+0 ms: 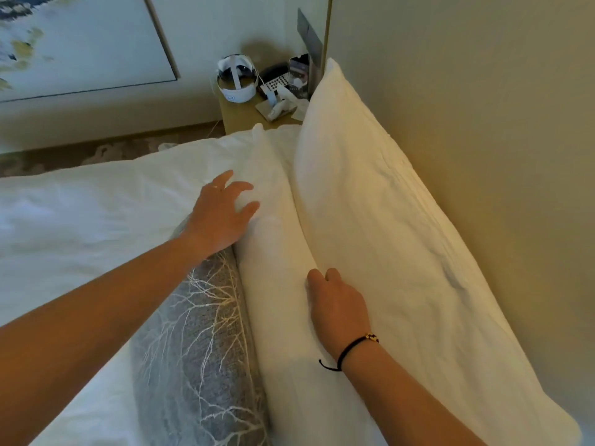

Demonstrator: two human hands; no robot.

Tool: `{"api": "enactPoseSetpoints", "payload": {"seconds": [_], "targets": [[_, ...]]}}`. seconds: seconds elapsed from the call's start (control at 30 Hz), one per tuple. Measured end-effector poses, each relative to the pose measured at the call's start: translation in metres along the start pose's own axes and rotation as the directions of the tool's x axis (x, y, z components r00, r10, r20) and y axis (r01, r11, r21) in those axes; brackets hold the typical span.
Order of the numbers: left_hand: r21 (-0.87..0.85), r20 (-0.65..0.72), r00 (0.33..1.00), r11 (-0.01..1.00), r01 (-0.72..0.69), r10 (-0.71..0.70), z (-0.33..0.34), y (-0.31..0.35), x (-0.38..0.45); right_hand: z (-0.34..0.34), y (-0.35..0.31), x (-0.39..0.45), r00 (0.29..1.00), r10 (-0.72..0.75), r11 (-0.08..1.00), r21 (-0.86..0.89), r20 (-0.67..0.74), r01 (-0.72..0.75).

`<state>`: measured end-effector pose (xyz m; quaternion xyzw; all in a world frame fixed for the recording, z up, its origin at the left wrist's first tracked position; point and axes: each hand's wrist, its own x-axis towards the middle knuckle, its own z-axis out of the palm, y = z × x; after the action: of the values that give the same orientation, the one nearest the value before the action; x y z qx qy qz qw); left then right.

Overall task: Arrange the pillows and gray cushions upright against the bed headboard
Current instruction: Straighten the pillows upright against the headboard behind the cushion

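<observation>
The left hand [222, 214] has its fingers spread and rests on the front white pillow [273, 252], at its far part. The right hand [338, 310] lies nearer, with its fingertips pushed into the gap between this pillow and the back white pillow [386, 220]; I cannot tell if it pinches the cloth. Under the left forearm, just left of the front pillow and touching it, stands a gray cushion [199, 333] with a white branch pattern. The two pillows stand on their long edges, the back one leaning on the headboard [483, 156], and their long axes run along it, away from the person. All lie on the bed [80, 220] with white sheets. Beyond the hands stands a bench [238, 115] carrying a white headset [236, 78] and a telephone [273, 78].
</observation>
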<state>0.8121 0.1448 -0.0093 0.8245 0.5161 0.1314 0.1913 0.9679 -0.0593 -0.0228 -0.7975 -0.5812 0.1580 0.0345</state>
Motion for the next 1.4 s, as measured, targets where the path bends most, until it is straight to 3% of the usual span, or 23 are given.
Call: {"api": "enactPoseSetpoints", "payload": {"seconds": [0.1, 0.2, 0.3, 0.4, 0.53, 0.63, 0.73, 1.0, 1.27, 1.4], "targets": [[-0.141, -0.017, 0.999, 0.989, 0.044, -0.046, 0.01, -0.041, -0.079, -0.007, -0.01, -0.009, 0.996, -0.027, 0.999, -0.026, -0.085, 0.025], [-0.327, -0.023, 0.973, 0.921, 0.211, -0.231, 0.029, -0.077, -0.153, -0.007, -0.041, -0.028, 0.969, -0.145, 0.985, 0.061, -0.2, 0.16], [-0.423, 0.023, 0.913, 0.823, 0.378, -0.408, 0.051, -0.108, -0.201, 0.007, -0.087, -0.058, 0.964, -0.266, 0.94, 0.224, 0.016, 0.256], [-0.429, 0.121, 0.846, 0.741, 0.516, -0.519, 0.073, -0.137, -0.235, 0.032, -0.12, -0.077, 0.935, -0.274, 0.946, 0.236, 0.226, 0.22], [-0.458, 0.277, 0.735, 0.588, 0.667, -0.619, 0.094, -0.163, -0.268, 0.046, -0.134, -0.075, 0.96, -0.226, 0.961, 0.2, 0.167, 0.191], [-0.512, 0.313, 0.713, 0.521, 0.683, -0.628, 0.101, -0.167, -0.272, 0.046, -0.131, -0.064, 0.969, -0.214, 0.969, 0.154, 0.127, 0.194], [-0.582, 0.33, 0.724, 0.473, 0.661, -0.606, 0.109, -0.168, -0.261, 0.048, -0.13, -0.06, 0.966, -0.233, 0.951, 0.233, 0.108, 0.203], [-0.592, 0.367, 0.747, 0.48, 0.647, -0.554, 0.126, -0.139, -0.22, 0.038, -0.091, -0.054, 0.976, -0.209, 0.9, 0.403, 0.064, 0.166], [-0.652, 0.431, 0.785, 0.447, 0.612, -0.445, 0.154, -0.054, -0.164, -0.006, -0.03, -0.045, 0.988, -0.131, 0.921, 0.357, -0.086, 0.154], [-0.615, 0.412, 0.783, 0.492, 0.616, -0.466, 0.156, -0.06, -0.161, 0.001, -0.041, -0.039, 0.987, -0.152, 0.953, 0.258, -0.05, 0.16]]}}
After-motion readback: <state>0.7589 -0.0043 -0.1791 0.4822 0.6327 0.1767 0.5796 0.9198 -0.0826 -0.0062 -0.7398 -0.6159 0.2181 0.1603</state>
